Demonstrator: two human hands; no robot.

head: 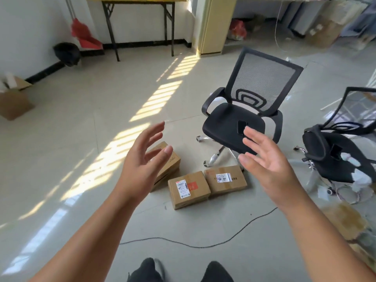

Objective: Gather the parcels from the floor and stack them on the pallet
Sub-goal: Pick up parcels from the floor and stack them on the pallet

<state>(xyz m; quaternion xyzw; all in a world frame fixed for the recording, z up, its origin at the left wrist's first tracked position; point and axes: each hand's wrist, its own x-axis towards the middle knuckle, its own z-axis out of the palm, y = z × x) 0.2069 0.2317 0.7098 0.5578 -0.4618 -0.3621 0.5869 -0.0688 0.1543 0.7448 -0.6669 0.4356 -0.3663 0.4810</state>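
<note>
Palms facing, your left hand [140, 159] and right hand [270, 159] hover spread above three brown cardboard parcels [189, 189] at centre frame.

3 brown cardboard parcels lie on the floor: 1 at the left [169, 161] partly behind a hand, 1 in the middle [188, 189] and 1 at the right [225, 180], the middle and right ones just beside each other. 2 hands are raised above them, the left hand [142, 159] and the right hand [268, 161], each with its fingers spread and holding nothing. 2 black mesh office chairs stand to the right, 1 nearer the middle [244, 110] and 1 at the right edge [335, 151]; 1 open cardboard box [14, 102] sits far left, 1 folding table [138, 9] stands at the far wall, and 1 black cable [203, 241] crosses the near floor.
</note>
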